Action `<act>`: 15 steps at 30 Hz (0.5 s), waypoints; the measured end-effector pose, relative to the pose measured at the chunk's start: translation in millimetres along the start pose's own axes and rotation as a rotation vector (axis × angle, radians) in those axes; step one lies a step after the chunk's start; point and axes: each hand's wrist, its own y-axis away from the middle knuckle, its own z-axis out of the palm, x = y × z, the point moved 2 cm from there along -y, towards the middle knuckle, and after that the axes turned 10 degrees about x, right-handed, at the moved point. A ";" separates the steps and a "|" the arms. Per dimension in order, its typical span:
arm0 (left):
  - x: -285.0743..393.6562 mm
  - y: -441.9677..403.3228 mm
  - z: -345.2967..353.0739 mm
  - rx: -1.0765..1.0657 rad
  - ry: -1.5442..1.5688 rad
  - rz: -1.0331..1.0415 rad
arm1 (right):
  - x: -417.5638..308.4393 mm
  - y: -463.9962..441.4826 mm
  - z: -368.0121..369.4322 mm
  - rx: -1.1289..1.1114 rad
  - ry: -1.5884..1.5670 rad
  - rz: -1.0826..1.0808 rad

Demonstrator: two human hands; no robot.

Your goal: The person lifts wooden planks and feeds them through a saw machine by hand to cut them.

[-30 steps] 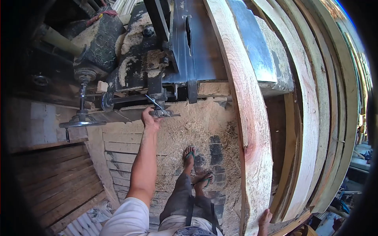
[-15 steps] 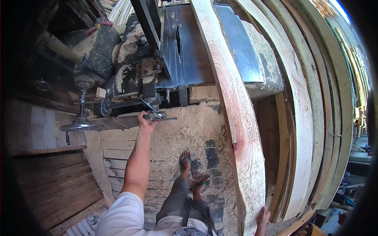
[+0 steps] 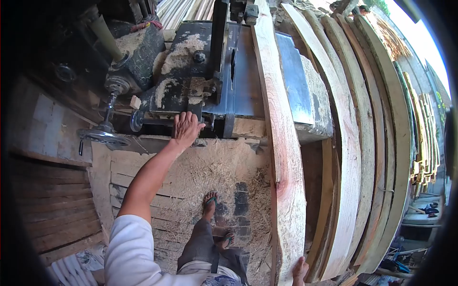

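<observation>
My left hand (image 3: 187, 127) is closed over the end of the metal fence bar (image 3: 194, 106) at the saw table's front, its thumb pointing right. Whatever lies under the palm is hidden. At the bottom, my right hand (image 3: 299, 271) grips the right edge of a long wooden board (image 3: 285, 157); part of that hand is out of frame. The board has rough edges and a reddish knot. Its far part lies across the metal saw table (image 3: 248, 81), right of the upright fence plate (image 3: 217, 52) and the dark slot.
A handwheel (image 3: 102, 137) juts out at left. Sawdust covers the slatted floor (image 3: 229, 162) around my sandalled feet. Several long boards (image 3: 346, 138) lean side by side at right. Wooden planks (image 3: 57, 205) stand at lower left. Part of another person (image 3: 365, 9) shows far off at top right.
My left hand has moved up and forward from a round grey metal piece with a rod onto the fence bar. The right hand stays at the board's near end. The view has shifted.
</observation>
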 end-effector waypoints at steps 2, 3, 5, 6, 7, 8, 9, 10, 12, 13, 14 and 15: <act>-2.6 0.2 -13.0 -0.105 -0.031 0.097 | -32.5 12.1 -9.6 -0.023 0.013 0.036; 5.1 8.9 -26.7 0.042 -0.027 0.065 | -45.9 13.9 -14.9 -0.040 -0.006 0.023; 30.1 40.3 -51.9 0.281 0.117 -0.172 | -21.2 5.6 -11.8 -0.150 -0.117 -0.035; 42.5 70.2 -61.5 0.343 0.206 -0.256 | -3.5 0.4 -11.4 -0.199 -0.317 -0.075; 57.2 117.2 -64.4 0.251 0.387 -0.345 | 20.7 -4.1 -12.8 -0.250 -0.489 -0.062; 67.8 166.9 -63.9 0.164 0.555 -0.436 | 22.8 6.0 -29.9 -0.344 -0.609 0.122; 78.3 217.0 -69.5 0.077 0.714 -0.531 | 28.2 16.8 -53.1 -0.400 -0.510 0.199; 93.5 274.8 -85.3 -0.065 0.745 -0.585 | 67.4 17.2 -62.0 -0.429 -0.426 0.212; 133.7 411.6 -120.0 -0.379 0.803 -0.718 | 173.5 27.8 -72.1 -0.515 -0.351 0.325; 148.5 479.7 -130.5 -0.501 0.822 -0.767 | 208.5 47.8 -88.9 -0.607 -0.292 0.407; 157.7 535.7 -138.0 -0.612 0.840 -0.804 | 248.8 67.2 -101.8 -0.740 -0.212 0.489; 168.1 579.6 -146.8 -0.705 0.861 -0.838 | 300.1 88.0 -94.6 -0.708 -0.293 0.387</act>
